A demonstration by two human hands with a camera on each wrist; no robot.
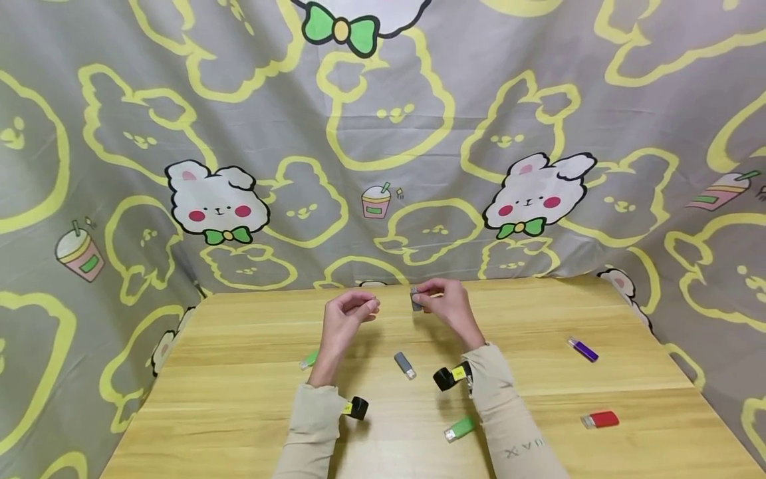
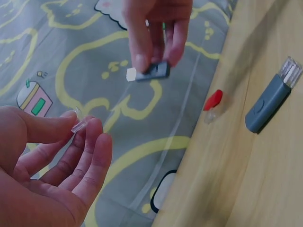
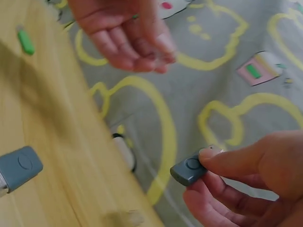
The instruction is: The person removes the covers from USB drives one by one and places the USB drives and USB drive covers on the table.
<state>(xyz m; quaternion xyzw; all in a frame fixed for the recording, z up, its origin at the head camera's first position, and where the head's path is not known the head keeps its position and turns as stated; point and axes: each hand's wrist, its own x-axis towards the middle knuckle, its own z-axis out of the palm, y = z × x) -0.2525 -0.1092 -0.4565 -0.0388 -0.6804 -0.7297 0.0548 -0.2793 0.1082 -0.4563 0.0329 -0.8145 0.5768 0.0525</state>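
Observation:
My left hand [image 1: 346, 318] is raised over the far part of the table, pinching a small clear plastic cap [image 2: 78, 126] between thumb and fingertips. Across from it, my right hand [image 1: 450, 305] holds a dark grey USB flash drive [image 3: 187, 170] by thumb and fingers. That drive's connector points toward the left hand in the left wrist view and looks bright there. A gap separates the cap from the drive. Below and between the hands, a second grey flash drive [image 1: 404, 365] lies on the table with a clear cap over its connector.
The wooden table [image 1: 239, 399] also bears a green flash drive [image 1: 459, 429] by the right forearm, another green one [image 1: 309, 360] partly behind the left wrist, a purple one [image 1: 583, 349] and a red one [image 1: 601, 419] at right. Another red one [image 2: 214, 100] lies near the far edge. A patterned curtain [image 1: 419, 166] hangs behind.

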